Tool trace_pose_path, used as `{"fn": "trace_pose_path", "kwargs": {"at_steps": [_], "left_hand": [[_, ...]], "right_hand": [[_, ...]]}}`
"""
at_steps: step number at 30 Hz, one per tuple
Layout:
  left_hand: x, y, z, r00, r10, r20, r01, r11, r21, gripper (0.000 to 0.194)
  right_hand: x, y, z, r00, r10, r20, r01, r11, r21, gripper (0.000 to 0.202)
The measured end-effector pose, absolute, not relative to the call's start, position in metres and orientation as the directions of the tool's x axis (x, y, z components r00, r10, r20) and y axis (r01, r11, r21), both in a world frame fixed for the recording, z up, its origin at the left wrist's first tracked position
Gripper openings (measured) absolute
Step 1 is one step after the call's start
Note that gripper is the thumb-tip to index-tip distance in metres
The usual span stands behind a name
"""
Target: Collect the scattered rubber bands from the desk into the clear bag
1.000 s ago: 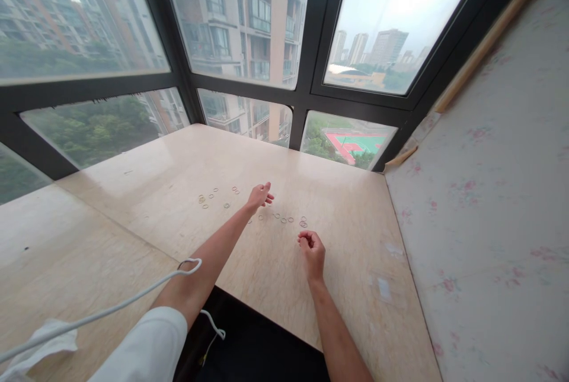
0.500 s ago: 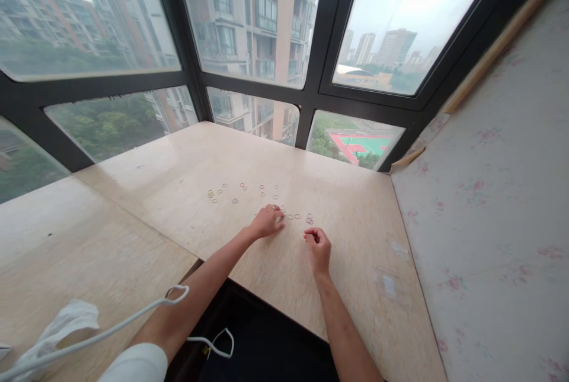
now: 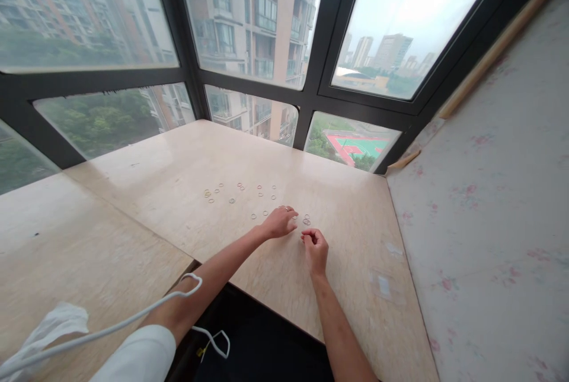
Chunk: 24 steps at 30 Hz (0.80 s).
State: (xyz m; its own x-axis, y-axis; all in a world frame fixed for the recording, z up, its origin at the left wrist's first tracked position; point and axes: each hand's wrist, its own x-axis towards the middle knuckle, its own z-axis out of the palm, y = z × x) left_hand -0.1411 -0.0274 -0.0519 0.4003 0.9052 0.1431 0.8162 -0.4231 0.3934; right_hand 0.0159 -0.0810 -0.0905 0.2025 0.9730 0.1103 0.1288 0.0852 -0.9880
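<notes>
Several thin coloured rings, resembling small rubber bands, lie scattered over the pale tabletop (image 3: 351, 234). My left hand (image 3: 280, 222) reaches in low over them, fingers stretched forward and thumb apart, a ring on one finger. It partly covers some of the small rings. Just beyond my right hand (image 3: 315, 247) is a little overlapping group of rings (image 3: 306, 222). The right hand rests near the surface with its fingers curled and thumb against the fingertips; whatever may be in that pinch is too small to make out.
A white cable (image 3: 115, 330) crosses over my left forearm. Crumpled white tissue (image 3: 57, 326) lies at the lower left. A clear plastic piece with a white label (image 3: 383, 285) is on the right. Dark-framed windows (image 3: 258, 86) and a floral-papered wall (image 3: 489, 222) border the table.
My left hand has moved right, closer to my right hand, uncovering rings behind it and covering others. The right hand keeps its pinch; the view has shifted slightly.
</notes>
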Motion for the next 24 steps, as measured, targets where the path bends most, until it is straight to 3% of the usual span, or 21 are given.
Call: {"fn": "trace_pose_path", "kwargs": {"at_steps": [8, 14, 24], "left_hand": [[-0.092, 0.003, -0.066, 0.394, 0.915, 0.093, 0.796, -0.39, 0.463, 0.01], [-0.098, 0.009, -0.067, 0.294, 0.951, 0.095, 0.754, -0.292, 0.589, 0.01], [-0.137, 0.048, -0.05, -0.023, 0.998, 0.054, 0.663, -0.025, 0.748, 0.018]], "right_hand": [[0.016, -0.081, -0.09, 0.189, 0.975, 0.117, 0.135, 0.092, -0.987, 0.014], [0.016, -0.084, -0.092, 0.172, 0.98, 0.1, 0.127, 0.079, -0.989, 0.014], [0.015, -0.086, -0.088, 0.226, 0.971, 0.08, 0.044, 0.072, -0.996, 0.011]]}}
